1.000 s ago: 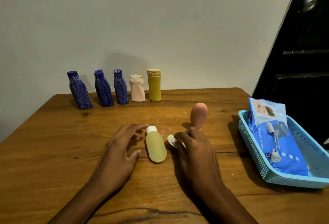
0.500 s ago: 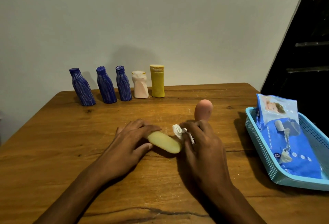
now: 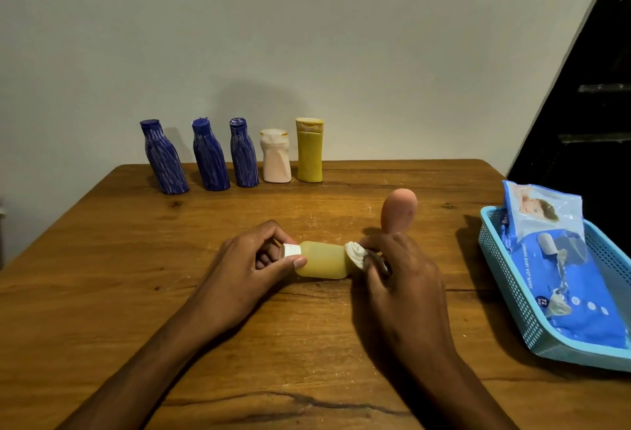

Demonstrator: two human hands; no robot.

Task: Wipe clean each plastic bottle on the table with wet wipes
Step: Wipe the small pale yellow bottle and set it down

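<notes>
The blue pack of wipes [image 3: 563, 279] in the light blue basket [image 3: 512, 296] at my right reads "CARING BABY WET WIPES" down its side, with "72" in a round mark near the lower end; a pale picture fills its upper flap. I can read nothing on any bottle.

My left hand [image 3: 246, 269] curls round the white cap [image 3: 291, 250] of the small yellow bottle [image 3: 322, 260], thumb below and fingers above, so the bottle lies sideways just above the wooden table [image 3: 102, 276] between my two hands, cap to my left. My right hand [image 3: 403, 276] pinches a bunched white wet wipe [image 3: 355, 254] against the bottle's base end, fingers curled on the wipe.

A peach bottle [image 3: 398, 211] stands upright just behind my right hand. Along the far edge by the wall stand three dark blue bottles [image 3: 210, 156], a pale pink bottle [image 3: 276, 156] and a mustard yellow bottle [image 3: 309, 151], in a row, well apart from my hands
</notes>
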